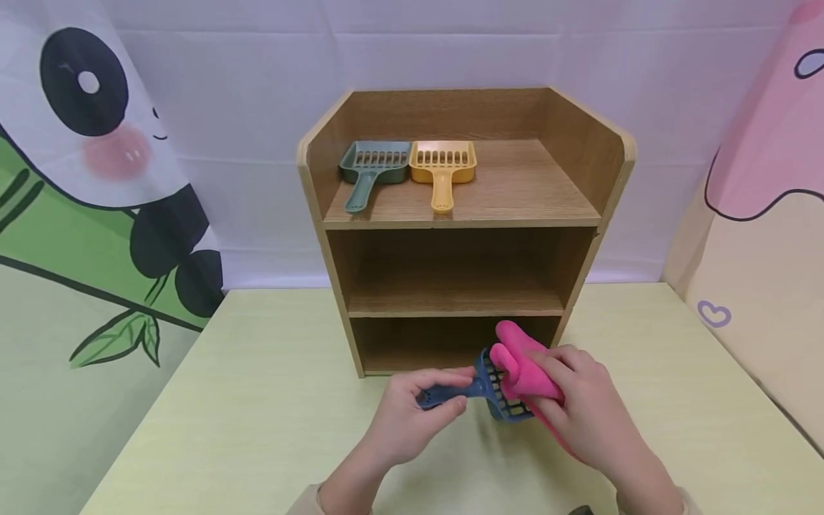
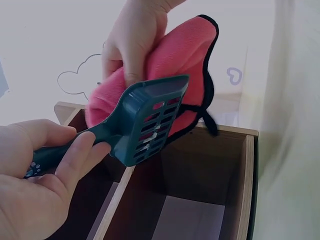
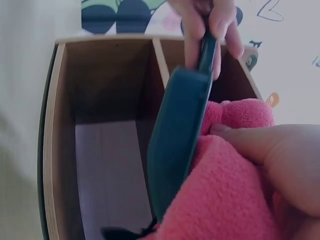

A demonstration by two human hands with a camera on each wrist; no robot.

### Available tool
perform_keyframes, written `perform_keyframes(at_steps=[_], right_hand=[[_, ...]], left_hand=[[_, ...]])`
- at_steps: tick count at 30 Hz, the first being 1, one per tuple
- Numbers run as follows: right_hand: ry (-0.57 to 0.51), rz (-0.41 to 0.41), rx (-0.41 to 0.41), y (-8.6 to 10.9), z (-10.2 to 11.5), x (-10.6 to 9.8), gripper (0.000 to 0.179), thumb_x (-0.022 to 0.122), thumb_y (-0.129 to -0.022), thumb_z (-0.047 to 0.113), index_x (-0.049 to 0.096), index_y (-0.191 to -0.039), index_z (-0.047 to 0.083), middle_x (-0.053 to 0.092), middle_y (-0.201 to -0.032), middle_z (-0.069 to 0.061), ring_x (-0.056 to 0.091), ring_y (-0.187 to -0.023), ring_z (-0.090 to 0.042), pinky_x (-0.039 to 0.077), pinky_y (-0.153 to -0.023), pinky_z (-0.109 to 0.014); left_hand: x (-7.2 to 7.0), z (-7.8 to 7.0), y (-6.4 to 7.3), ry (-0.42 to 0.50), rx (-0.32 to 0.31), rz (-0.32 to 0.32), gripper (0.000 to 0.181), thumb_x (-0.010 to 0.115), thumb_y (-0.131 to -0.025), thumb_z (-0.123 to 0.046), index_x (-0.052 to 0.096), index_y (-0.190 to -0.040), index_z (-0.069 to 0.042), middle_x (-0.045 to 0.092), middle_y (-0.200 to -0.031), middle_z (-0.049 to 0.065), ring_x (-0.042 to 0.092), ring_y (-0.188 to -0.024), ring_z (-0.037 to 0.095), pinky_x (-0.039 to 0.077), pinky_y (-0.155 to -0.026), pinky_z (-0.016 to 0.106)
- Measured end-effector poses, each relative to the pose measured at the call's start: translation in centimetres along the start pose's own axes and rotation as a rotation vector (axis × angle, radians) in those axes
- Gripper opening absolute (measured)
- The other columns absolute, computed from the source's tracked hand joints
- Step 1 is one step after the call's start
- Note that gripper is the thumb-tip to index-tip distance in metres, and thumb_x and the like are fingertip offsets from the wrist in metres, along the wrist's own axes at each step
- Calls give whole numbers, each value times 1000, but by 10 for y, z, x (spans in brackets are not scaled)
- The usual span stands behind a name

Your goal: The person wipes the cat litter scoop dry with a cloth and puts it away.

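My left hand (image 1: 418, 415) grips the handle of a dark blue-green slotted litter scoop (image 2: 150, 117), holding it above the table in front of the shelf. My right hand (image 1: 589, 408) holds a bunched pink cloth (image 1: 524, 368) against the scoop's slotted head. In the left wrist view the cloth shows a black edge and a dark loop, and its pink pile is visible through the slots. The right wrist view shows the scoop (image 3: 180, 130) edge-on, with the thumb pressing into the cloth (image 3: 225, 185) beside it.
A wooden shelf unit (image 1: 460, 223) stands behind the hands on a pale table (image 1: 257, 429). On its top level lie a grey-green scoop (image 1: 367, 172) and a yellow scoop (image 1: 443, 168), side by side at the left. A printed curtain (image 1: 257, 107) hangs behind.
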State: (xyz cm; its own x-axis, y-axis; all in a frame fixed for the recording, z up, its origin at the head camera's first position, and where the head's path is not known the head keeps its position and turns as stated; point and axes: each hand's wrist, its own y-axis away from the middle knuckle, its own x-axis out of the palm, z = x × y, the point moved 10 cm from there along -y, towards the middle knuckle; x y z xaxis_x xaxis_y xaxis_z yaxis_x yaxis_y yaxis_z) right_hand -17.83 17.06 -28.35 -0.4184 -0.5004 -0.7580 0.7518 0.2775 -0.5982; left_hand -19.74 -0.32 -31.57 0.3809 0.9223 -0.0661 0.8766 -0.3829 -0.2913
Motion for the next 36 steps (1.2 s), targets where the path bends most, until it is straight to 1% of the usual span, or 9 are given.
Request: perform_keyframes(at_steps=[6,13,17,20,22,24,29,31,36], right_hand=[[-10,10,-62,-4,11,4,53,87,-61,21,70,-110,13,62,-94,-3,55,-84,-18,50,-67,-36],[39,0,-29,-11,-4,5,47,85,-62,17,70,-106,9,63,-91,-8,57,-79,-24,49,-65,-39],[34,-61,11,-16,-13,-2,42,82,-65,11,69,-105,6,63,-90,-11,56,-78,-26,46,-65,-41],[-16,-130,44,-19,-17,-11,44,81,-66,5,68,-108,4,61,-93,-14,55,-82,-28,46,-66,-42],[-74,-134,60,-21,-18,-13,45,80,-66,1,67,-110,5,61,-97,-13,55,-88,-25,46,-68,-42],[-132,-90,53,-22,-17,-9,47,81,-66,0,67,-110,6,61,-103,-10,53,-94,-22,48,-70,-40],[-253,201,-2,-21,-12,21,52,81,-73,14,62,-121,21,59,-116,3,53,-103,-13,54,-74,-31],[-291,286,-1,-17,-13,31,55,80,-76,20,58,-126,26,57,-119,7,53,-105,-11,55,-75,-28],[-404,370,40,-11,-24,38,59,77,-78,29,52,-131,31,56,-121,12,50,-106,-5,54,-75,-25]], left_hand=[[2,-5,-1,0,40,-4,21,66,-82,4,68,-103,7,66,-116,21,64,-111,24,55,-87,24],[-3,-13,-1,38,90,-15,19,66,-82,5,67,-100,11,65,-115,24,64,-110,24,56,-84,25],[-5,-11,-3,13,62,7,19,65,-82,5,68,-101,9,65,-115,23,64,-110,25,57,-82,26],[-3,-7,-4,-14,11,61,21,65,-83,3,69,-103,7,65,-117,20,64,-110,22,57,-80,24],[1,-7,-4,-24,13,99,22,65,-83,3,68,-105,6,65,-117,21,64,-110,22,56,-82,23],[4,-10,-4,-25,38,127,22,65,-83,3,68,-105,7,65,-117,21,63,-111,21,56,-85,25],[4,-16,-6,17,90,144,19,64,-82,7,68,-101,10,66,-113,24,64,-111,17,56,-86,29],[5,-19,-7,22,108,157,18,64,-81,8,68,-99,11,66,-111,25,64,-110,17,56,-86,31],[17,-20,-12,0,115,237,15,62,-82,9,69,-96,9,67,-111,23,63,-112,16,54,-91,30]])
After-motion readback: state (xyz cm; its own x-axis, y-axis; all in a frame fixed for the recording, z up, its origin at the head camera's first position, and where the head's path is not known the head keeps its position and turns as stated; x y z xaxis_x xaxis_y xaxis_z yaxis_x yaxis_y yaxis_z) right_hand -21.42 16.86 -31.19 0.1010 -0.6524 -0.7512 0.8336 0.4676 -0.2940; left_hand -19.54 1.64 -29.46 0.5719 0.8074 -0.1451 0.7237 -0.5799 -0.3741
